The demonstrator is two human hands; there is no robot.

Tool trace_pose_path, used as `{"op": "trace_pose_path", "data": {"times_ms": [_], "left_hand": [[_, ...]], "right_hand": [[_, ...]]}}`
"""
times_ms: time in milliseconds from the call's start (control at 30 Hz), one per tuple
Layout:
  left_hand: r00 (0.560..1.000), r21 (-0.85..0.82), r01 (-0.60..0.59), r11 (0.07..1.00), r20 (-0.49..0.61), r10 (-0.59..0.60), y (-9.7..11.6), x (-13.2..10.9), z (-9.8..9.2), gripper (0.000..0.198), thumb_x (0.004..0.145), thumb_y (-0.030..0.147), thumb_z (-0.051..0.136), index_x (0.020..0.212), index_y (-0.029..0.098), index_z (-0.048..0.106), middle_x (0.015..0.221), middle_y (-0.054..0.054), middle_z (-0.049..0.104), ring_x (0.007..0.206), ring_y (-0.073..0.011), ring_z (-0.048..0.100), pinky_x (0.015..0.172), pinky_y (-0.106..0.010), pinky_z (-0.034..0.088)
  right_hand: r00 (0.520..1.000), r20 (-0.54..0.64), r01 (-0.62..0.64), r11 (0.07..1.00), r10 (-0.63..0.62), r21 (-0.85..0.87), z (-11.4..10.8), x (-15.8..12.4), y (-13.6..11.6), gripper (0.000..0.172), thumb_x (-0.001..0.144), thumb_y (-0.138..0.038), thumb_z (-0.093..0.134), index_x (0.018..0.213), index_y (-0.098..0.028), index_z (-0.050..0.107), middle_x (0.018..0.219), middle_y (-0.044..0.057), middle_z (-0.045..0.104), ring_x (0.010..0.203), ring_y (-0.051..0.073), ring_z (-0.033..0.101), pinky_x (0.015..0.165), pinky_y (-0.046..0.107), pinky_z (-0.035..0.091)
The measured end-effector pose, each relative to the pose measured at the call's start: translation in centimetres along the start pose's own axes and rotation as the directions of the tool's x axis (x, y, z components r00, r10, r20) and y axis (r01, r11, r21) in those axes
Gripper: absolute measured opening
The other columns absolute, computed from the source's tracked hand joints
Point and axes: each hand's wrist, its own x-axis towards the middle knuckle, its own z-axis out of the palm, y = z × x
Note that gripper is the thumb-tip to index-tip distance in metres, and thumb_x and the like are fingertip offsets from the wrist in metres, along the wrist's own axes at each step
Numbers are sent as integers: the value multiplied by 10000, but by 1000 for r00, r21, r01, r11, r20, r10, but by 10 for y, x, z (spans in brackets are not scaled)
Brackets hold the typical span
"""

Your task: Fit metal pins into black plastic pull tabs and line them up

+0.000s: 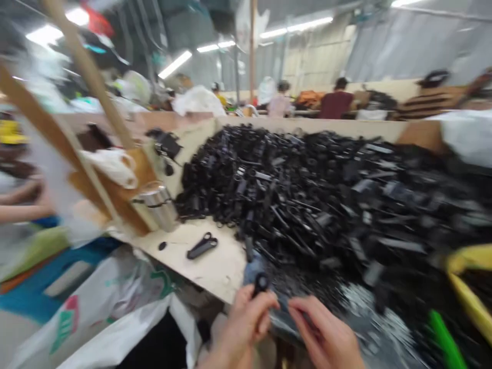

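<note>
A: What closes off the far side of the room?
B: A grey wall (403, 61), blurred, with a paler panel (319, 59) near its middle
A: And the light?
B: White tube lights (294, 27), strung overhead at a slant; they glow brightly
A: Any furniture?
B: A pale worktable (226, 248) with a raised board (346, 126) along its far side; a slanted wooden post (90, 77) rises at its left; a slimmer pole (252, 56) stands farther back

The head-worn camera faces forward and down over the table (229, 247). Left hand (246, 319) and right hand (328, 330) appear close.
</note>
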Motion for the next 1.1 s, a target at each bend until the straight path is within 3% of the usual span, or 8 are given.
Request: {"op": "trace_pose_path", "data": {"times_ms": [167, 300, 433, 533, 700, 767, 933, 1100], "left_hand": [[986, -79, 135, 988, 107, -126, 3, 1, -1, 528, 551, 604, 901, 747, 153, 709, 424, 99, 412, 446, -52, 274, 469, -184, 243], [980, -57, 160, 985, 127, -152, -4, -4, 1, 553, 541, 605, 924, 770, 141, 729, 430, 84, 451, 458, -51, 286, 464, -171, 238], [970, 86, 102, 991, 212, -118, -20, -9, 11, 524, 631, 636, 867, 717, 159, 668, 423, 75, 461, 452, -56, 263, 458, -190, 175], [943, 235, 74, 969, 300, -145, -32, -11, 15, 462, 728, 607, 798, 740, 170, 647, 405, 87, 446, 426, -55, 220, 467, -211, 145], [885, 406, -62, 912, 445, -138, -45, -7, 14, 391, 714, 483, 805, 602, 187, 575, 429, 82, 436, 407, -64, 310, 494, -227, 225], [890, 415, -62, 908, 434, -138, -46, -5, 14, 387, 707, 480, 799, 590, 191, 569, 441, 79, 443, 408, -71, 337, 498, -227, 244], [956, 407, -12, 913, 272, -109, -38, -4, 17, 400, 738, 553, 766, 680, 174, 650, 410, 75, 460, 434, -65, 259, 482, -207, 182], [979, 368, -8, 930, 191, -67, -32, -5, 17, 452, 711, 594, 798, 685, 167, 653, 425, 59, 486, 450, -62, 230, 459, -205, 136]], "right_hand": [[996, -76, -67, 931, 42, -359, -2, 12, -2, 456, 1132, -346, 326, 947, -212, 721, 816, 49, 695, 640, 148, 690, 579, 214, 487], [974, -158, -179, 978, 161, -104, -11, 3, -17, 295, 1089, -327, 481, 1015, -208, 740, 846, 39, 686, 674, 143, 659, 613, 216, 487], [919, -128, -340, 915, 372, 218, -24, -20, -35, 171, 999, -340, 637, 984, -228, 766, 751, -7, 647, 565, 123, 547, 527, 210, 438], [895, -95, -394, 872, 435, 289, -24, -38, -36, 235, 989, -372, 635, 872, -220, 770, 698, -8, 617, 600, 136, 549, 552, 221, 430], [886, 44, -456, 847, 462, 272, -30, -62, -28, 286, 977, -440, 640, 849, -217, 765, 696, -13, 596, 568, 120, 518, 521, 215, 396], [897, 48, -438, 870, 439, 227, -41, -64, -25, 233, 990, -398, 631, 893, -231, 761, 721, -15, 614, 586, 123, 533, 539, 217, 405], [902, -129, -418, 908, 412, -17, -66, -45, -9, 211, 1050, -266, 526, 944, -229, 704, 856, 19, 670, 717, 155, 621, 650, 245, 460], [928, -88, -371, 881, 362, -292, -63, -21, 14, 237, 1065, -237, 486, 937, -221, 684, 900, 36, 681, 771, 177, 680, 684, 263, 476]]}}
